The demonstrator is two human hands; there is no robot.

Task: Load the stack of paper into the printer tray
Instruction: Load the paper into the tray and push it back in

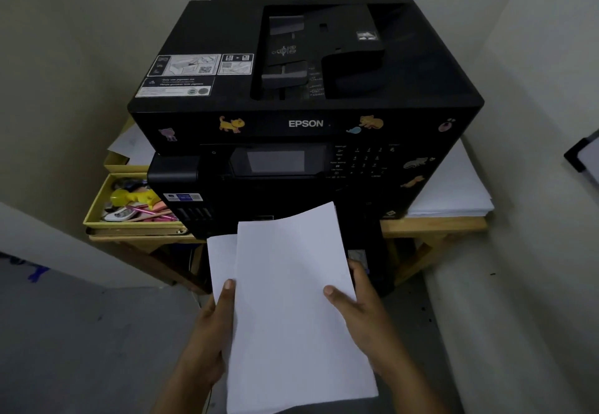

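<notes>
Paper stack (pixel 291 300) between left hand (pixel 210 326) and right hand (pixel 359 313), thumbs on top

Dim, soft light; the black printer (pixel 304 96) loses detail in shadow, and walls beside it bow from wide-angle distortion.

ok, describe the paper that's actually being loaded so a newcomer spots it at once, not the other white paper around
Start at the black Epson printer on the wooden table. Straight in front of its lower front, the paper stack is held in the air by both hands. Unlike the white pile lying flat on the table right of the printer, it is lifted and gripped.
</notes>
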